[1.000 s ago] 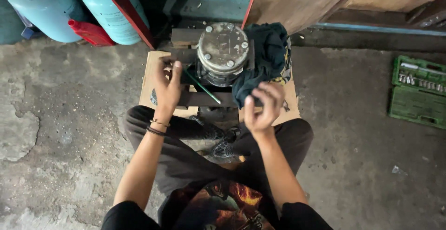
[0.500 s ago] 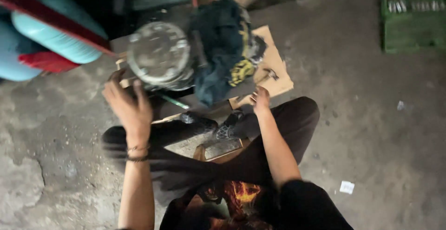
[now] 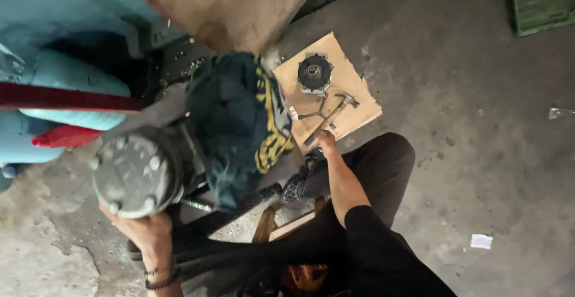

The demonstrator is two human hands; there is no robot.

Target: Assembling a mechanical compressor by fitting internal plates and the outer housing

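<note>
On the board (image 3: 353,102), right hand (image 3: 325,142) around hammer (image 3: 332,114).

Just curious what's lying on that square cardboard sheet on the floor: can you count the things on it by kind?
On the cardboard sheet, by the right hand:
Round dark metal part: 1
Hammer: 1
Three-armed metal tool: 1
Total: 3
The left hand holds up a grey metal cylinder wrapped in a dark cloth, off the sheet.
</note>
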